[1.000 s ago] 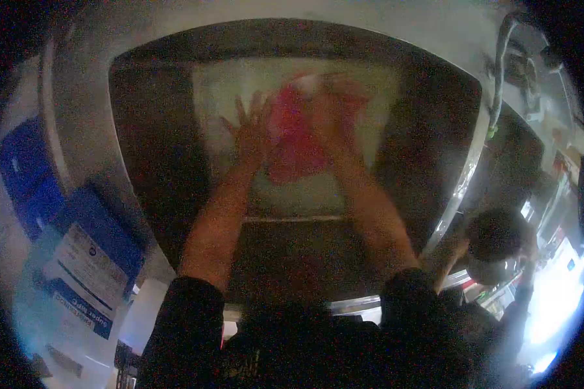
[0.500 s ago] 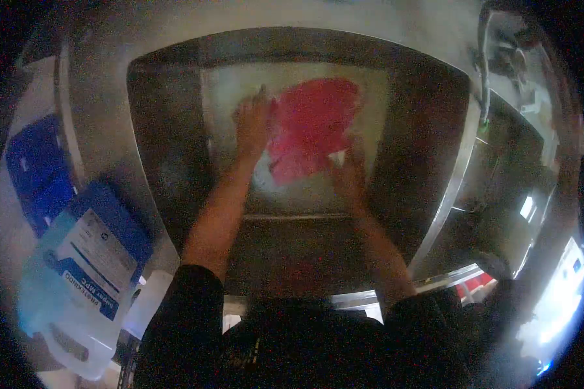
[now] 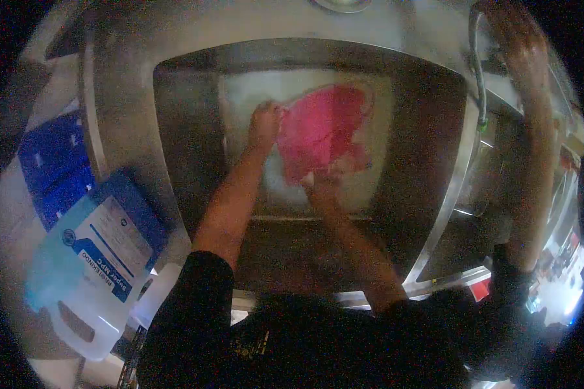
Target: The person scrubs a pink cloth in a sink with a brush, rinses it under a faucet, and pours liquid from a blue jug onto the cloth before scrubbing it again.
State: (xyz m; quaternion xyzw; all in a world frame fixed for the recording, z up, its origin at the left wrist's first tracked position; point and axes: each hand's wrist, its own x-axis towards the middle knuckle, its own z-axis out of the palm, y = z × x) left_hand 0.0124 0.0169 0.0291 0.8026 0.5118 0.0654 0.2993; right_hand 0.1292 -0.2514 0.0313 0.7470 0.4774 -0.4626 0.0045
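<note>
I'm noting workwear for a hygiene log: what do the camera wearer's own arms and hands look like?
The left hand and right hand appear ungloved. The forearms are bare below dark, seemingly black sleeves. The matching dark shirt carries a small yellowish marking, too blurred to read.

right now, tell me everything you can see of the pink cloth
The cloth is bright pink, apparently limp fabric, spread but rumpled, with uneven edges. It lies over a pale surface inside the sink. The left hand meets its left edge, the right hand its near edge. Blur hides its weave.
</note>
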